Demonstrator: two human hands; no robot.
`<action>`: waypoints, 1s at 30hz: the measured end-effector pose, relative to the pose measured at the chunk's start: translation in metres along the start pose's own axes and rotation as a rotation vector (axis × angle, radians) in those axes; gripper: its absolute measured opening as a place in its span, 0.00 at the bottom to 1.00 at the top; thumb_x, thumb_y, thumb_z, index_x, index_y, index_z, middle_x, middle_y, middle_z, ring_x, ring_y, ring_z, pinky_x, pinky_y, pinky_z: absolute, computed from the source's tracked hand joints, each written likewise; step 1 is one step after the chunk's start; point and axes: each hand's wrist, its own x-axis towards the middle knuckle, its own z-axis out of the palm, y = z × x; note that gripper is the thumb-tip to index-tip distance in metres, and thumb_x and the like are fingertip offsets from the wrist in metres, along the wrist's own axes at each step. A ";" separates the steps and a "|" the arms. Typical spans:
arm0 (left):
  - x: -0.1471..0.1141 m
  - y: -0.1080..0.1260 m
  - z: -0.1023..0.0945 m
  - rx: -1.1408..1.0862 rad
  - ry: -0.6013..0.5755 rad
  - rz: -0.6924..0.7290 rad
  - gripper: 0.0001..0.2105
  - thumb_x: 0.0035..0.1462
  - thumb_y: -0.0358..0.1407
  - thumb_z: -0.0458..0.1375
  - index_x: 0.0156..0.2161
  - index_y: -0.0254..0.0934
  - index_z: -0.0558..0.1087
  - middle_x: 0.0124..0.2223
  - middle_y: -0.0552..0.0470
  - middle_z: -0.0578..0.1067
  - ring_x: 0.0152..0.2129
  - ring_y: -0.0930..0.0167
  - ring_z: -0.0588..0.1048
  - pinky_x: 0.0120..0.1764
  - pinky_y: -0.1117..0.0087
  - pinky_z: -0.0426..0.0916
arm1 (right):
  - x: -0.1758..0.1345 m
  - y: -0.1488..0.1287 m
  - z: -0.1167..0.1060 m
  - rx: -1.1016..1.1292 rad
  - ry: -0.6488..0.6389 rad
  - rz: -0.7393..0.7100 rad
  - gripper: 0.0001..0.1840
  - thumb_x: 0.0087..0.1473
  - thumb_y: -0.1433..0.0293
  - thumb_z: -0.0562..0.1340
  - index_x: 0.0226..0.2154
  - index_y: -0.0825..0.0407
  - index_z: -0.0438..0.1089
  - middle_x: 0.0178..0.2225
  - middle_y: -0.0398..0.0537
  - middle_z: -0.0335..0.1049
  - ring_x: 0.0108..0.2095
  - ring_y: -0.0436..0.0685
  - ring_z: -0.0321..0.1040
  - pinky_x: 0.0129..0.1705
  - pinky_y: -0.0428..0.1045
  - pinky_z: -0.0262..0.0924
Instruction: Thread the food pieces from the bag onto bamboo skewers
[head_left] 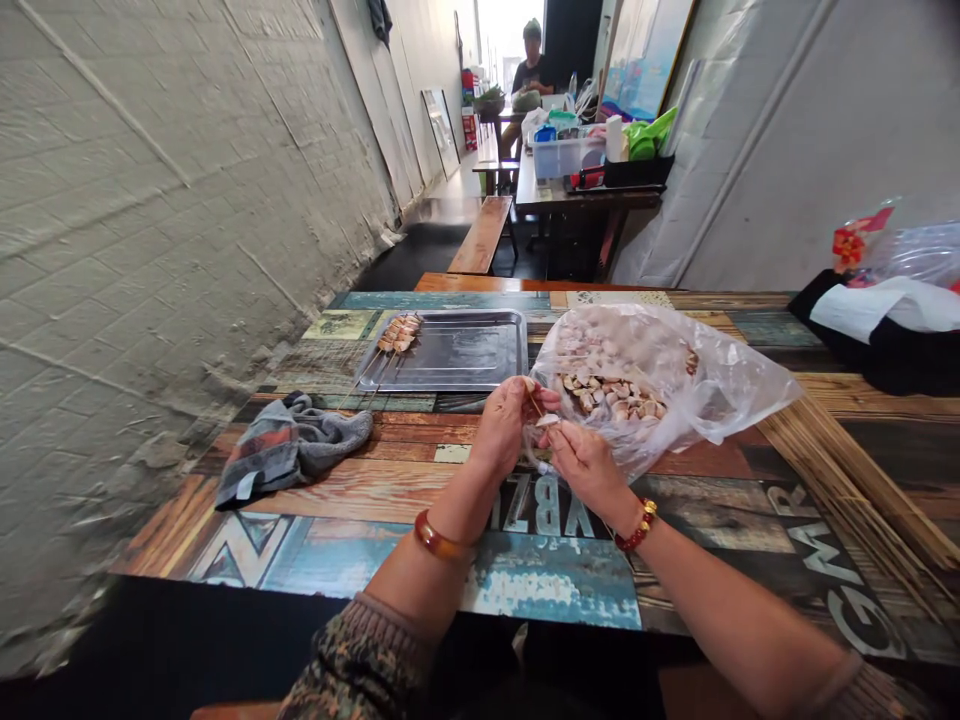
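My left hand (508,418) is closed around a thin bamboo skewer (535,404) in front of the tray's right corner. My right hand (585,458) pinches a pale piece of food (548,421), which looks like cut mushroom, at the skewer's lower end. Whether the skewer pierces it I cannot tell. Just beyond both hands lies an open clear plastic bag (720,400) with many brown-edged pale pieces (615,395) in it. On the metal tray (472,350), several loaded skewers (399,334) rest at the left end, their sticks pointing toward me.
A grey towel (300,445) lies left of the tray. Loose bamboo skewers (855,490) are spread at the right, below a black bag (862,340). Farther back are a bench (482,235), a table with a plastic bin (568,158), and a seated person (532,70).
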 end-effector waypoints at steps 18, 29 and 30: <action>0.001 0.002 0.005 -0.168 0.005 -0.083 0.13 0.51 0.43 0.60 0.34 0.34 0.67 0.30 0.48 0.77 0.27 0.69 0.76 0.29 0.72 0.67 | 0.001 0.000 0.004 0.033 0.021 -0.022 0.17 0.61 0.67 0.48 0.27 0.52 0.66 0.18 0.41 0.62 0.20 0.50 0.60 0.27 0.45 0.53; 0.000 0.002 0.009 -0.206 0.062 -0.141 0.12 0.50 0.41 0.62 0.30 0.35 0.67 0.32 0.45 0.79 0.26 0.72 0.75 0.36 0.71 0.66 | -0.003 0.000 0.007 -0.049 0.081 -0.045 0.16 0.61 0.69 0.49 0.27 0.52 0.67 0.20 0.42 0.65 0.22 0.50 0.63 0.29 0.46 0.54; -0.001 0.002 0.010 -0.206 0.060 -0.136 0.12 0.50 0.41 0.62 0.30 0.35 0.67 0.32 0.45 0.79 0.27 0.72 0.75 0.37 0.71 0.66 | -0.003 0.000 0.008 -0.059 0.085 -0.054 0.16 0.62 0.69 0.48 0.27 0.52 0.67 0.20 0.42 0.66 0.23 0.51 0.63 0.29 0.46 0.54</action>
